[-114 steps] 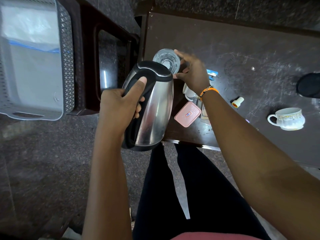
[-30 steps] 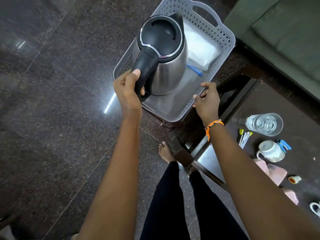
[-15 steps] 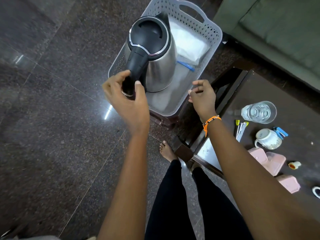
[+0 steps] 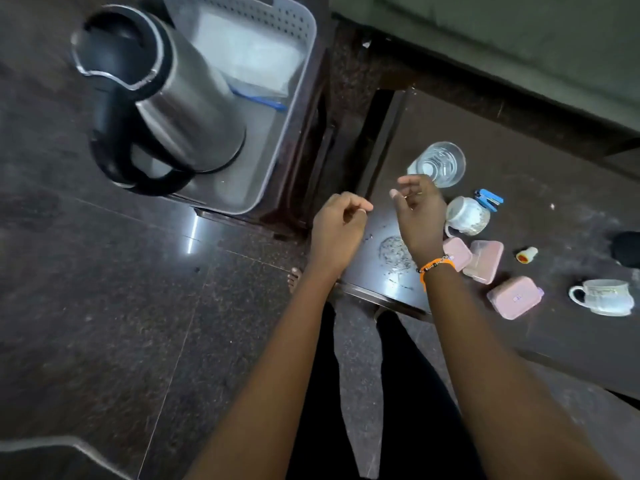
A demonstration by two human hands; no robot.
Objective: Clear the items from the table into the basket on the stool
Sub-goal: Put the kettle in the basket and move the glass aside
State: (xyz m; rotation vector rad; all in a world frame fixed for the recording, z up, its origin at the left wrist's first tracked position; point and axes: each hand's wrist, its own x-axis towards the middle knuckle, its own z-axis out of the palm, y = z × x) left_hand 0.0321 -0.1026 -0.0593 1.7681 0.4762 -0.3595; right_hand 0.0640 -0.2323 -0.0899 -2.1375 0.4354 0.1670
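Steel electric kettle with black lid and handle stands upright inside the pale grey perforated plastic basket, which sits on the dark wooden stool; a clear plastic bag with a blue strip lies behind it in the basket. Judgement: kettle step done, next pick not yet begun. Left hand empty, fingers loosely curled, hanging over the edge of the dark scratched worktop right of the basket. Right hand, with orange wrist bracelet, also empty, fingers relaxed, just short of the clear drinking glass. Right of the basket remain: glass, patterned white ceramic cup, blue stapler-like item, three pink lidded plastic boxes, small white-and-orange cap, second white cup, black object at the frame edge. Next move likely calls for an upright grip on the glass; whether it holds water I cannot tell. A small label on the farthest pink box is too blurred to read; no other writing visible.
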